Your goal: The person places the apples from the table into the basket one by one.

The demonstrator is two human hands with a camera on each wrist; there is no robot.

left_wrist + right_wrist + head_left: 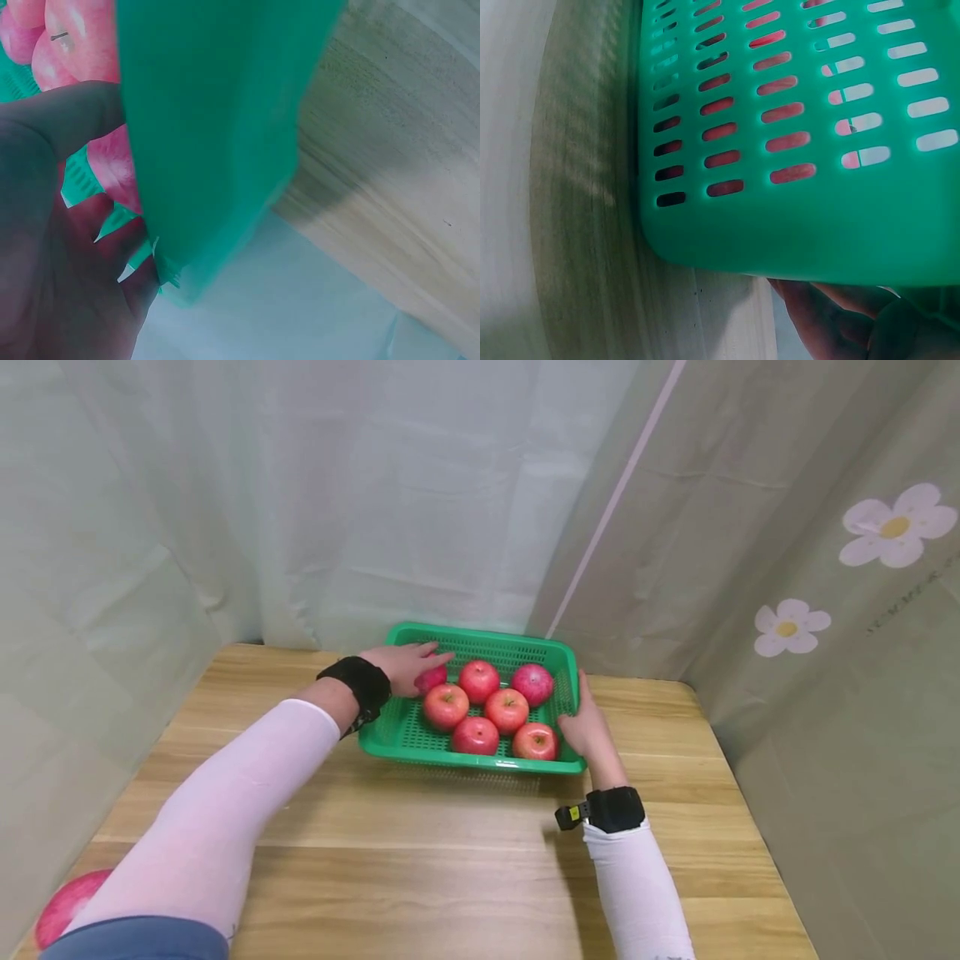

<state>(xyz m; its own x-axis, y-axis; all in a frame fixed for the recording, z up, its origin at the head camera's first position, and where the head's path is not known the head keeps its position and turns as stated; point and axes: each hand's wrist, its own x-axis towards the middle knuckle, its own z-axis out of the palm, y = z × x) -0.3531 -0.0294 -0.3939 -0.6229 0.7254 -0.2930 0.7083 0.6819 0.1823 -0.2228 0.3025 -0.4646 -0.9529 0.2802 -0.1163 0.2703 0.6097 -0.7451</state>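
A green plastic basket [472, 763] with slotted walls holds several red apples [507, 710] and a darker, speckled pink fruit [532, 684] at its right. My left hand [401, 667] reaches over the basket's left end, fingers spread across another dark pink fruit [431, 679]. In the left wrist view, this fruit [114, 169] shows between the thumb and the other fingers, beside the blurred green wall. My right hand [588, 727] grips the basket's right rim, thumb inside and fingers outside. The right wrist view shows the slotted wall [780, 225], with part of that hand below it.
The basket stands toward the back of a wooden table [420, 860]. A large pink fruit [67, 910] lies at the near left, partly hidden by the left sleeve. Pale curtains [450, 510] hang behind the table and along both sides.
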